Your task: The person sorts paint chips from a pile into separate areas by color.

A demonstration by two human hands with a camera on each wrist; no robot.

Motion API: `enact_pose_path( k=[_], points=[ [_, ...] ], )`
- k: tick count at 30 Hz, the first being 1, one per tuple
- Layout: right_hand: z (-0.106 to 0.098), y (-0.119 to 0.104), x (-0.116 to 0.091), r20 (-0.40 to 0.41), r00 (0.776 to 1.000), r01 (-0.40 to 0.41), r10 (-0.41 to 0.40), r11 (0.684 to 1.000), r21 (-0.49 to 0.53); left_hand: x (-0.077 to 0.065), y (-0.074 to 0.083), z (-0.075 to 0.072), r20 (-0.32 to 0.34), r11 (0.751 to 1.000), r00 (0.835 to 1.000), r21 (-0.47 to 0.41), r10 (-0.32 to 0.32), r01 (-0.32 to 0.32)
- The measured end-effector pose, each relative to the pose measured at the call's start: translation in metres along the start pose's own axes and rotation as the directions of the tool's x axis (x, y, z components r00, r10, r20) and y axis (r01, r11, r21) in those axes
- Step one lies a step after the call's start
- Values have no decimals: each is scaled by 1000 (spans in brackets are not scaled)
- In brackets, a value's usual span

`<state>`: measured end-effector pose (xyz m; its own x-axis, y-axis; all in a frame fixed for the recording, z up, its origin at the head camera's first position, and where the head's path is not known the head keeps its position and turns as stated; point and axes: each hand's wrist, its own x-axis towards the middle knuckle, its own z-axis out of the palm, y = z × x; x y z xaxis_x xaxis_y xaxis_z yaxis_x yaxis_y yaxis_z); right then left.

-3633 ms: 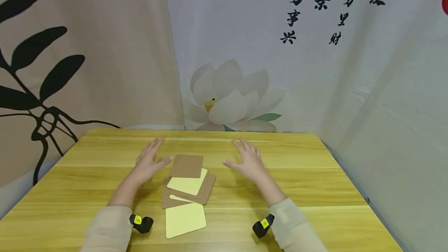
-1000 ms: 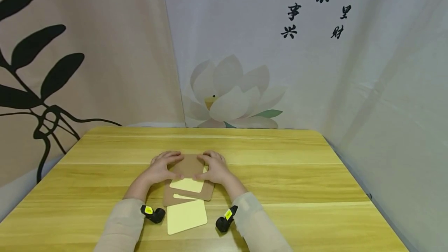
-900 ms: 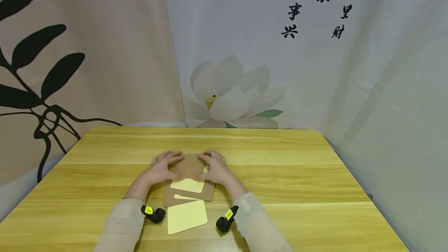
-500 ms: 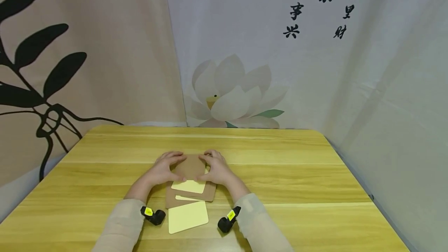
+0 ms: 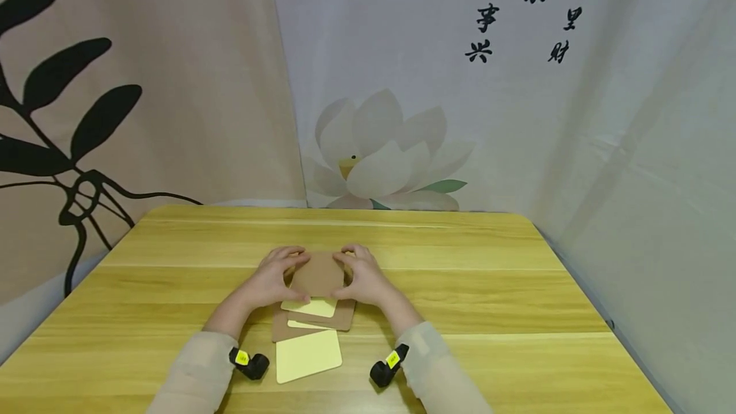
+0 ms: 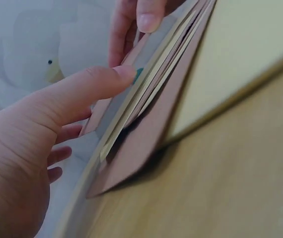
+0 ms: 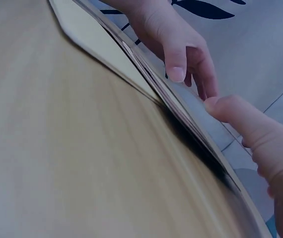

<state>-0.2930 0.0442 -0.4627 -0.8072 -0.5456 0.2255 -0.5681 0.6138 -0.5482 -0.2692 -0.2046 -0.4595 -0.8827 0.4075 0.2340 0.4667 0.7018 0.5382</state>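
Observation:
Both hands hold a brown square card (image 5: 319,273) by its left and right sides, at the far end of a row of overlapping cards. My left hand (image 5: 269,283) has its fingers at the far left corner and its thumb at the near one. My right hand (image 5: 369,280) grips the other side likewise. In the left wrist view the brown card (image 6: 98,115) shows between thumb and fingers, raised over the rest. Below it lie a pale yellow card (image 5: 310,307), brown cards (image 5: 343,315) and, nearest, a larger yellow card (image 5: 308,356).
The cards lie on a wood-grain table (image 5: 489,299). Behind its far edge hangs a pale cloth (image 5: 517,145) with a lotus and black characters, beside a beige curtain (image 5: 213,82) with dark leaves. A small black camera (image 5: 250,364) sits on each wrist.
The hands have come in from both sides and taken hold of the far brown card. In the last half second it has risen and shifted a little right; the other cards stay put.

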Motion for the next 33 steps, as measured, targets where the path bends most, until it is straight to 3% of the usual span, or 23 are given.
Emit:
enact_pose_path(
  k=[7, 16, 24, 33],
  points=[
    [-15, 2, -12, -10, 1000, 18, -17, 1000, 23, 4, 15, 3, -29, 997, 998, 59, 53, -51],
    [-37, 14, -33, -31, 997, 65, -64, 997, 29, 11, 46, 14, -80, 993, 991, 63, 107, -102],
    [-57, 28, -54, -38, 995, 91, -90, 995, 35, 17, 73, 29, -71, 995, 994, 65, 81, -76],
    [-78, 41, -77, -44, 996, 86, -83, 995, 59, 25, 101, 43, -59, 994, 994, 69, 93, -88]
  ],
)
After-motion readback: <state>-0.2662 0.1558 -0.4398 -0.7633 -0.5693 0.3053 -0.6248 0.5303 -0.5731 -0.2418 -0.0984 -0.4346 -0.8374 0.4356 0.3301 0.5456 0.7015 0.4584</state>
